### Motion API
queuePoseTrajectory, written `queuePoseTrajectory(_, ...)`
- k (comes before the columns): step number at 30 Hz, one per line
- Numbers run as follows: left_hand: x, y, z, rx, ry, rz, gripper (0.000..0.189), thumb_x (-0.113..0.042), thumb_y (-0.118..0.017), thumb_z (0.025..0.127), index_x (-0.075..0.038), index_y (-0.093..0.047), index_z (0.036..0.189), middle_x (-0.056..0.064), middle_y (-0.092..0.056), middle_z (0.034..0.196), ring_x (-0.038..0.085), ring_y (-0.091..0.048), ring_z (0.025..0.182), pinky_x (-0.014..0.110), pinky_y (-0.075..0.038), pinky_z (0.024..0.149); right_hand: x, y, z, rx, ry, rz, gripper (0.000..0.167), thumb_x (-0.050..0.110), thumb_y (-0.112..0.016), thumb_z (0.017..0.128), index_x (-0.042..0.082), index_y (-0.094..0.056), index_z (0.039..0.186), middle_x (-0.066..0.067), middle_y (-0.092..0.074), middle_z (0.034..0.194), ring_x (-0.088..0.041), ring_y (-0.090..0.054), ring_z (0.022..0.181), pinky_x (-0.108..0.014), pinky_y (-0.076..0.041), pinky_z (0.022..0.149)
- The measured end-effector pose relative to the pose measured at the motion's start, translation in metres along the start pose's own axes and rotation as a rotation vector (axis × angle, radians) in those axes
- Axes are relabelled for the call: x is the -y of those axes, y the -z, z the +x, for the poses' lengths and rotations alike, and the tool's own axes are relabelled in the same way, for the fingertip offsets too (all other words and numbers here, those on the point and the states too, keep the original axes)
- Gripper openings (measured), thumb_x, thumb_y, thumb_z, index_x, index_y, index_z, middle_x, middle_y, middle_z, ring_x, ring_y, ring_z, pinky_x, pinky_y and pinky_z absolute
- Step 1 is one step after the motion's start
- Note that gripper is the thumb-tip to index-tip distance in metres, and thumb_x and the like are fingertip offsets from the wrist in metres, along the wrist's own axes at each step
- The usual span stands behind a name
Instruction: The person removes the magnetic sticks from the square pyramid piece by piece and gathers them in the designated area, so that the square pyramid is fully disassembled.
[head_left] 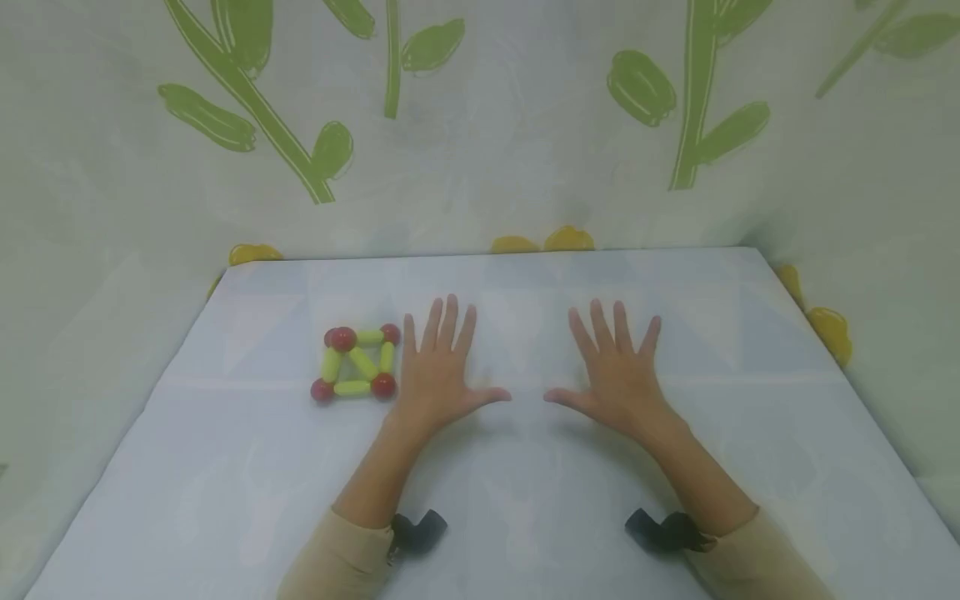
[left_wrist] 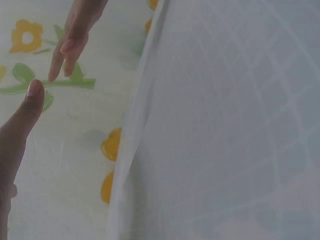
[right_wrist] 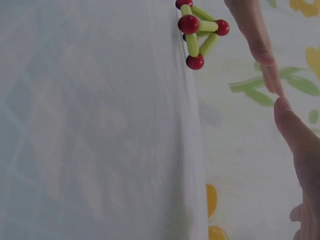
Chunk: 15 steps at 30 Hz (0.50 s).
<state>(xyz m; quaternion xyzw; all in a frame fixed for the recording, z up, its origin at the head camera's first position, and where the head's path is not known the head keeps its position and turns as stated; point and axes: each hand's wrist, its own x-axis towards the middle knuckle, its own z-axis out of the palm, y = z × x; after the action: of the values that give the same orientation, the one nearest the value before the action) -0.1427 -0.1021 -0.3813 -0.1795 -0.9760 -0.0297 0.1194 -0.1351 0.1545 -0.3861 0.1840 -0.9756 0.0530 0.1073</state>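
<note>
My left hand [head_left: 438, 379] is held out with its fingers spread and straight, thumb pointing inward. Just left of it stands a small frame of red balls and yellow-green rods [head_left: 363, 363], close by the little-finger side. Mirroring it on the other side, my right hand [head_left: 621, 379] also has spread, straight fingers, and its thumb points toward the left one. Neither hand holds anything. In the right wrist view the ball-and-rod frame [right_wrist: 207, 26] shows as a three-dimensional shape near the top.
A white table [head_left: 517, 517] with faint patterns lies under both hands. Behind it and along its sides hang pale walls [head_left: 517, 150] printed with green leaves and yellow flowers. Dark wrist-camera mounts [head_left: 420, 533] stick out from the beige sleeves [head_left: 337, 554].
</note>
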Motion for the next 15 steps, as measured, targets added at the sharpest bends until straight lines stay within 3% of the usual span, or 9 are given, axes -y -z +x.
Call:
queuePoseTrajectory(8,0.008,0.003,-0.004,0.003,0.028,0.007,0.116,-0.08,-0.054,0.068,-0.022,0.002,0.152,0.007,0.003,0.159,0.028,0.004,0.146,0.058,0.009,0.112,0.009,0.0,0.008,0.006,0.013,0.0,0.11,0.073,-0.06,0.071,0.013,-0.017,0.151,-0.022,-0.015,0.155,-0.047,-0.007,0.141,-0.073,0.011,0.101)
queuePoseTrajectory(15,0.017,0.008,-0.008,-0.002,0.044,0.028,0.115,-0.078,-0.057,0.069,-0.017,-0.006,0.153,0.012,-0.003,0.159,0.031,-0.001,0.146,0.06,0.004,0.112,0.019,-0.003,0.016,0.008,0.039,-0.004,0.107,0.074,-0.058,0.072,0.015,-0.016,0.152,-0.02,-0.014,0.156,-0.045,-0.006,0.142,-0.073,0.011,0.102)
